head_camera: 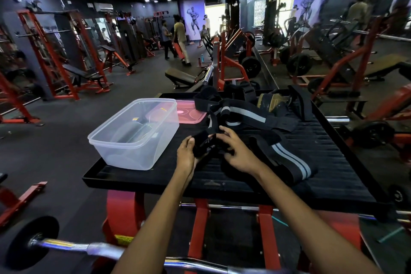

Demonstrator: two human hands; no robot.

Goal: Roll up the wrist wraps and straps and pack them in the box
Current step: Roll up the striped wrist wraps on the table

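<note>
A black strap (204, 142) lies between my two hands on the black ribbed platform (322, 140). My left hand (186, 153) grips its left end and my right hand (235, 151) holds its right part, fingers curled over it. A clear plastic box (135, 135) stands empty to the left of my hands, its pink lid (191, 111) lying behind it. A long black wrap with grey stripes (287, 158) stretches to the right of my right hand. More black wraps and straps (244, 113) are piled behind, one with a grey stripe.
The platform sits on a red metal frame (200, 229). A chrome barbell with a black plate (33, 242) crosses below my arms. Red gym machines and benches fill the room, and several people stand far back near the bright doorway (180, 40).
</note>
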